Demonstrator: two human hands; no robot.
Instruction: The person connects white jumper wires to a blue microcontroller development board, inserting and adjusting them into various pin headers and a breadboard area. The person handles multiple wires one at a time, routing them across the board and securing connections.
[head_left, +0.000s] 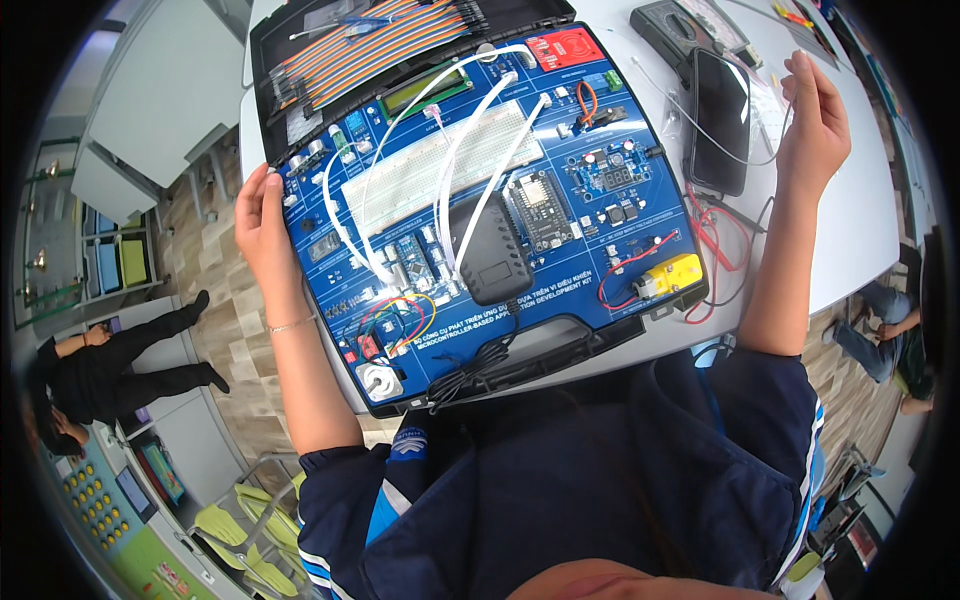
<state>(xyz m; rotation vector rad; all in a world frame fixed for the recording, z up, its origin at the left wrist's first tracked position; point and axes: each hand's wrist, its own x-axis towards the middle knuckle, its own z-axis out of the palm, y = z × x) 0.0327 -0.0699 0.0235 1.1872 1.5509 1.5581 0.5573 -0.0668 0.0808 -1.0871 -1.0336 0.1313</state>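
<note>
Head cam: A person's right hand (812,125), raised above the table (850,210), appears to pinch a thin white wire (765,162) btwn thumb & bent fingers, likely to keep it up off the clutter. The left hand (262,220), loosely curled, rests at the left edge of a blue circuit board (600,312), prob. to steady it; can't tell whether it grips. The board sits in an open case in front of the person, lid (525,12) up w/ striped ribbon wires (380,50) inside.

White leads (509,170) arch over the board & a black box (490,250), partly blocking access. Right of the case: a dark phone (718,130), w/ the held wire looping across it, a meter (665,35) & tangled red wires (705,235). A black cord (470,370) bunches nr the front handle.
</note>
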